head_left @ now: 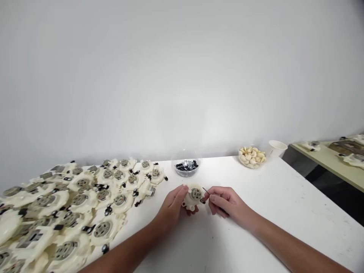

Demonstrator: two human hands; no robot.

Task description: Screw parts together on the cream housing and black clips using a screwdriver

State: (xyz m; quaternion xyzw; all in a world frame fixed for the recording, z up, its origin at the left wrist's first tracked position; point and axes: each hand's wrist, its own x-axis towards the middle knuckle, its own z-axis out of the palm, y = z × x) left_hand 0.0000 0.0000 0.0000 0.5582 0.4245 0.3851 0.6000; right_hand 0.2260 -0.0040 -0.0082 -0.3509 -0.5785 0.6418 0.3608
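My left hand (172, 204) grips a round cream plastic part (195, 197) with a grey ribbed centre, its fingers over the part's left side. My right hand (223, 201) comes in from the right and pinches a thin dark pin (206, 190), whose tip is close to the part's right edge. A small black piece (202, 201) sits at that edge. To the left of my hands lies a large spread of similar cream parts (79, 201), many with small black pieces attached.
All this lies on a white table (256, 216). At its back stand a clear bowl (186, 167) of small black and silver pieces, a glass bowl (251, 157) of pale cream lumps and a white paper cup (277, 148). Beyond the right edge stands a second table (327, 161) holding more parts.
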